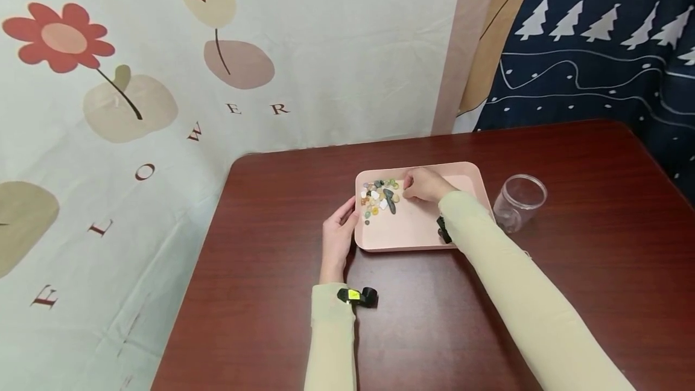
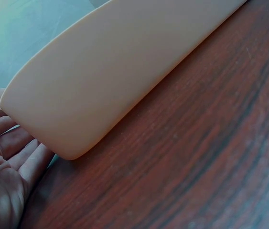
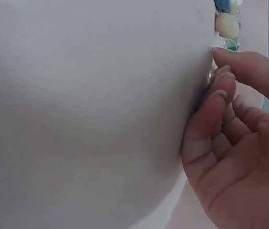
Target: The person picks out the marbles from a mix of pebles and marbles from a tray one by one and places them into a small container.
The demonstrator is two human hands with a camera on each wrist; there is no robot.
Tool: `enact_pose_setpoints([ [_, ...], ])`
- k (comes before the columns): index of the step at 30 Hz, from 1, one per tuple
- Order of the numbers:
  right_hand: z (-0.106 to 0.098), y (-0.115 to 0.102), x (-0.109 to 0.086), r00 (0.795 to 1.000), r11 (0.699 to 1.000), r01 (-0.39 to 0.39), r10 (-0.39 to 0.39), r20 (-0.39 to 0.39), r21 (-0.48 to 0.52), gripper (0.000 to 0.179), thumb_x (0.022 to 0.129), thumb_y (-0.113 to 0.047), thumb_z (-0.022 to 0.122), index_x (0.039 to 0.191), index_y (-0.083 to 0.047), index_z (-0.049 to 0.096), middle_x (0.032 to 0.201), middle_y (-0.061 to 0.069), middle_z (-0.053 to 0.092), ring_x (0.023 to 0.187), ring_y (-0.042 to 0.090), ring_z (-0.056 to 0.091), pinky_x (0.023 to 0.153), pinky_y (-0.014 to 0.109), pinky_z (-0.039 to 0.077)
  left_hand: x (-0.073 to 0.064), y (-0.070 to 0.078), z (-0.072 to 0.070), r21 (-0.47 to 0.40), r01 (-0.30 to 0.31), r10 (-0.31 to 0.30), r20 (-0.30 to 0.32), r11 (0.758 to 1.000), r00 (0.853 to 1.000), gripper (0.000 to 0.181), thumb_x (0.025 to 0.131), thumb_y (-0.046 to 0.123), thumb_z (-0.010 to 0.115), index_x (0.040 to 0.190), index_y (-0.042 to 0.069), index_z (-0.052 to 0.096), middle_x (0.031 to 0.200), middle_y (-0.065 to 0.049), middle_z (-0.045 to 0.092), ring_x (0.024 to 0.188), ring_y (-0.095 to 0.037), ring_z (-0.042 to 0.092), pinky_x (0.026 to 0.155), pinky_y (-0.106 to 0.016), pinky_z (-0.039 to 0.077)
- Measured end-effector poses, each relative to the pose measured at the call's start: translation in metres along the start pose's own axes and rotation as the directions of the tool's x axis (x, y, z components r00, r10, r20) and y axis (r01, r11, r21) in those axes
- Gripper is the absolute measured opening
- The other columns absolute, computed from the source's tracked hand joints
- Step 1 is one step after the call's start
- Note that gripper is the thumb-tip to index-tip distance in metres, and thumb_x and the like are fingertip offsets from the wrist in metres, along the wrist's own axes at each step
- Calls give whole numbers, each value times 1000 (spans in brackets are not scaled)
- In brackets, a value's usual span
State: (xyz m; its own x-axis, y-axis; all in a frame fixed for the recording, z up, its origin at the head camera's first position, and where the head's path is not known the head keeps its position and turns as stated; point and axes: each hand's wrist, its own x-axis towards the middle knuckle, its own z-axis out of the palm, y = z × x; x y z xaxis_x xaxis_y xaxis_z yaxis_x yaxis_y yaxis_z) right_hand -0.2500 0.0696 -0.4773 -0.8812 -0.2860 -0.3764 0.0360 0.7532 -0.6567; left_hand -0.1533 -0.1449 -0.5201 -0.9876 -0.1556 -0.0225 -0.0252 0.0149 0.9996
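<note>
A shallow pink tray point(image 1: 418, 237) lies on the table with a cluster of small coloured stones point(image 1: 374, 195) in its left part. Two longer dark stones point(image 1: 390, 203) lie at the cluster's right side. My left hand point(image 1: 338, 237) rests against the tray's left end, fingers extended along the outer wall point(image 2: 77, 95). Over the tray, my right hand point(image 1: 426, 184) has its fingers curled and thumb close to the index tip, pinching a small pale stone point(image 3: 211, 73) that is mostly hidden. A cream stone point(image 3: 227, 25) sits just beyond the thumb in the right wrist view.
A clear round jar point(image 1: 519, 203) stands just right of the tray, close to my right sleeve point(image 1: 521, 282). The dark reddish wooden table point(image 1: 271, 276) reaches back to a printed curtain point(image 1: 347, 47). A black camera strap point(image 1: 358, 297) is on my left wrist.
</note>
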Motion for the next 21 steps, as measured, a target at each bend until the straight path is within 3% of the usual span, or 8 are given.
enact_pose_setpoints([
  [9,-7,2,-7,999,1000,-10,10,34,-1,14,78,-8,62,89,-7,54,69,5,52,55,14,49,48,23,40,0,0,1,20,12,-12,-12,1000,1000,32,86,13,59,118,16,60,116,1,58,105,-8,54,85,-23,45],
  [17,-13,3,-14,1000,999,26,-26,-12,-41,14,74,-7,60,87,-7,54,57,2,50,49,14,46,44,24,37,0,2,-1,-30,9,-9,2,1000,1000,34,85,12,60,119,11,59,117,-5,57,107,-12,54,85,-25,45],
  [21,-18,0,-18,1000,999,5,-6,-8,-44,13,76,-10,61,87,-8,55,58,2,50,52,15,47,46,25,38,-1,3,0,-31,19,-19,5,999,1000,34,85,11,60,119,10,59,118,-6,57,107,-14,54,85,-25,45],
])
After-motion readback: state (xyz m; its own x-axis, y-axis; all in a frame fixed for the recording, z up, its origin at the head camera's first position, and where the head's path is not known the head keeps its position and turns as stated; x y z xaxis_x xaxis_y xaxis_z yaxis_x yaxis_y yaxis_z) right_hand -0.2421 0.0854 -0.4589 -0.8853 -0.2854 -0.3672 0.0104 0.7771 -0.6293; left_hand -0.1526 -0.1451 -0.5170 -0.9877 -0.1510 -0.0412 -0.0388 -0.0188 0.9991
